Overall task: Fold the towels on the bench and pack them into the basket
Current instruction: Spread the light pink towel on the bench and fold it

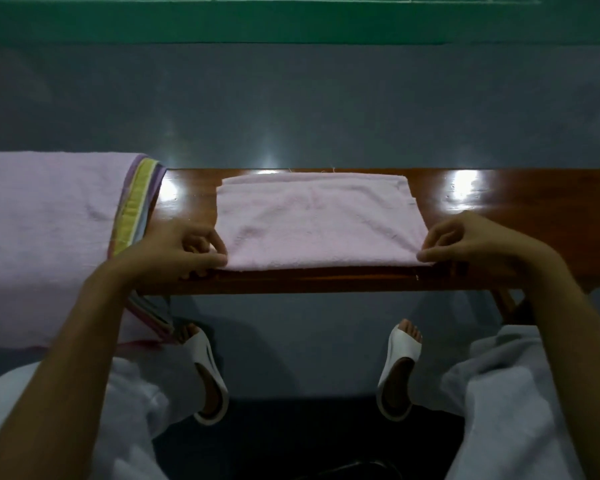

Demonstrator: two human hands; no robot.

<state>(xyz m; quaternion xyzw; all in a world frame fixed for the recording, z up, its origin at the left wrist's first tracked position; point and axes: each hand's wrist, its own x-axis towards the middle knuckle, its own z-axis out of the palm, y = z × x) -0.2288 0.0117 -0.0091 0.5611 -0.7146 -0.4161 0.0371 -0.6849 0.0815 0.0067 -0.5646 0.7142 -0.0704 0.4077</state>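
On bench [499, 197], seemingly two towels [319, 220]

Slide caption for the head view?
Folded pink terry towel on brown wooden bench, near corners pinched by left hand and right hand.

Folded pink towel [317, 220] lies flat on wooden bench [499, 199]. Left hand [181, 249] pinches its near-left corner; right hand [471, 244] pinches near-right corner. Striped towel [49, 216] drapes over bench's left end.
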